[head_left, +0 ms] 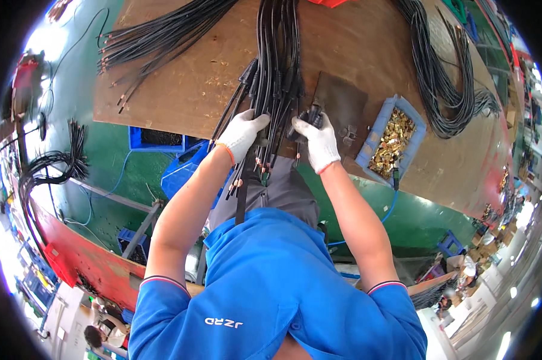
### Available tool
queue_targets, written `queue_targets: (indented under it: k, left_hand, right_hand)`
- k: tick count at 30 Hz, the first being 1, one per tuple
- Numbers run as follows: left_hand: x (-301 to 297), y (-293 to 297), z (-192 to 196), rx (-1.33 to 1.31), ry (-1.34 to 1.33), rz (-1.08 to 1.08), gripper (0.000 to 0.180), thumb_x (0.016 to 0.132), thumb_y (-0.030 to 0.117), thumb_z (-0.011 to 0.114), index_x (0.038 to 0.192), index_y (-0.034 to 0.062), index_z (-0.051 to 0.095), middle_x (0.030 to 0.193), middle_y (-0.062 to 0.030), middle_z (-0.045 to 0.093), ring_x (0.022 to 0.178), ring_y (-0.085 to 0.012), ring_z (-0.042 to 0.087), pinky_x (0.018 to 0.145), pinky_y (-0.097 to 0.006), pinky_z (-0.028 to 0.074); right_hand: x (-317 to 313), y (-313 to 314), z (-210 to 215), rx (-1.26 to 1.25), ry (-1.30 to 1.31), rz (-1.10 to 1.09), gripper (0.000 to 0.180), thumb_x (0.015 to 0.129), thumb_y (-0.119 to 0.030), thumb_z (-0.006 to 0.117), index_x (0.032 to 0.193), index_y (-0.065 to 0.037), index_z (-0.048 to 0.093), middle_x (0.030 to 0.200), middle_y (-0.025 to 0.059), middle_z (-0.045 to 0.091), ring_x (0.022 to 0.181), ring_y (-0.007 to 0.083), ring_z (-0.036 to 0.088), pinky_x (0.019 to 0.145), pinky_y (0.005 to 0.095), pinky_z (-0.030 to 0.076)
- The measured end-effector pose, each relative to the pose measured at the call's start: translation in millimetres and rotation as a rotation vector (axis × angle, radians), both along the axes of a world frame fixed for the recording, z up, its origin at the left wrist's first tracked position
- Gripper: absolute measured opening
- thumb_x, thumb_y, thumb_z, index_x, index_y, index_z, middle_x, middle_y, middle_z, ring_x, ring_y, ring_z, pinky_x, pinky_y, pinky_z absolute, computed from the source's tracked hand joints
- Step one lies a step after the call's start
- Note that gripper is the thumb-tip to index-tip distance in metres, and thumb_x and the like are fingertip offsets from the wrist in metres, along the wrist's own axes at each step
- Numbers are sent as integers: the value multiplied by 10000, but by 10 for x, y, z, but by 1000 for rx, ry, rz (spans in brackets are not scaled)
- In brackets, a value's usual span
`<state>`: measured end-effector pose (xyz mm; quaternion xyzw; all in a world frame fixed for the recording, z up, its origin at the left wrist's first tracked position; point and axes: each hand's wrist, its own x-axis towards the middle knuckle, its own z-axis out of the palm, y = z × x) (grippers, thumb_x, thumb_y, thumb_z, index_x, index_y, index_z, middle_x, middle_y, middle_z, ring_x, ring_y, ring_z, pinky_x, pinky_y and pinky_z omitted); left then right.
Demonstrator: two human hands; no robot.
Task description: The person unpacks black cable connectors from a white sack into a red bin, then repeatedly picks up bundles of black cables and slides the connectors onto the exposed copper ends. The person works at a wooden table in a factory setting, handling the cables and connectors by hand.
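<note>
A thick bundle of black cables [277, 54] hangs over the table's near edge, its bare copper-coloured ends above my lap. Black sleeves sit along several of the cables. My left hand [242, 134], in a white glove, closes on cables at the bundle's left side. On the right, my gloved right hand [320, 143] grips a few small black sleeve-like pieces [310, 114] beside the bundle. The fingertips of both hands are partly hidden by what they hold.
A blue bin [421, 129] of brass-coloured terminals stands right of my right hand, near a dark mat [338, 102]. More black cables lie at the table's left [157, 39] and right [430, 78]. Blue crates [157, 139] sit below the table edge at left.
</note>
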<state>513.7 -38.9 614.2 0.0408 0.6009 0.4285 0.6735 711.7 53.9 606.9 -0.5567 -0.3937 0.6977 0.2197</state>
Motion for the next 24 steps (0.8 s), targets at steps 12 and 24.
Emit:
queue_targets:
  k: [12,24]
  left_hand:
    - [54,33,-194,-94,-184,61,212,982,261,769,1038,74,686,842,-22,691,720,-171,682,696,-346,601]
    - [138,74,-31,21,-110,-63,136,965,197,780,1029,94,718,889,-14,734,685,-104,644,623,-298,544]
  right_hand:
    - [831,-704,248,-7,65,122,401,835,-126,863,1168,-34,661,1029,30,718,953,127,659,893,293,536]
    - [960,-938,575,-40,55,358,374,812,-166,868,1082,-66,629,964,-20,611,906,91,569,829,278,502]
